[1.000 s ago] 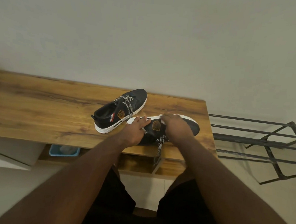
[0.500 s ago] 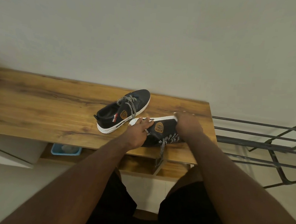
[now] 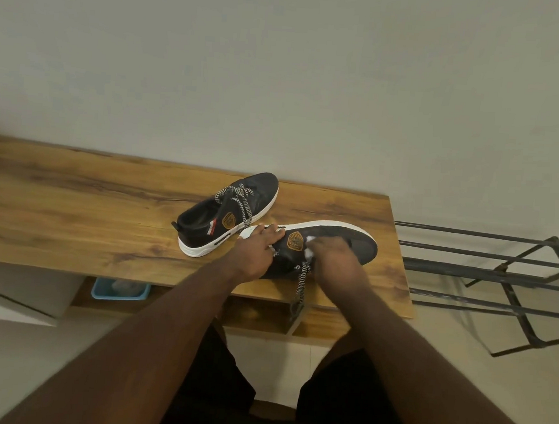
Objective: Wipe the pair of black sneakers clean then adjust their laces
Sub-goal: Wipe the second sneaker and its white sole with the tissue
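Two black sneakers with white soles and checked laces are on a wooden table [image 3: 72, 217]. The far sneaker [image 3: 228, 215] stands upright, toe pointing away to the right. The near sneaker [image 3: 332, 245] lies tipped on its side, toe to the right, its lace hanging over the table's front edge. My left hand [image 3: 255, 250] grips its heel end. My right hand [image 3: 334, 262] presses a small white wipe [image 3: 310, 247] against its side, near the orange badge. Most of the wipe is hidden under my fingers.
A black metal rack [image 3: 498, 277] stands to the right of the table. Under the table are wooden shelves, with a blue tray [image 3: 120, 291] on the left one. A plain wall rises right behind the table.
My right hand slid from the sneaker's toe back toward its middle, uncovering the toe. The left hand stayed on the heel end.
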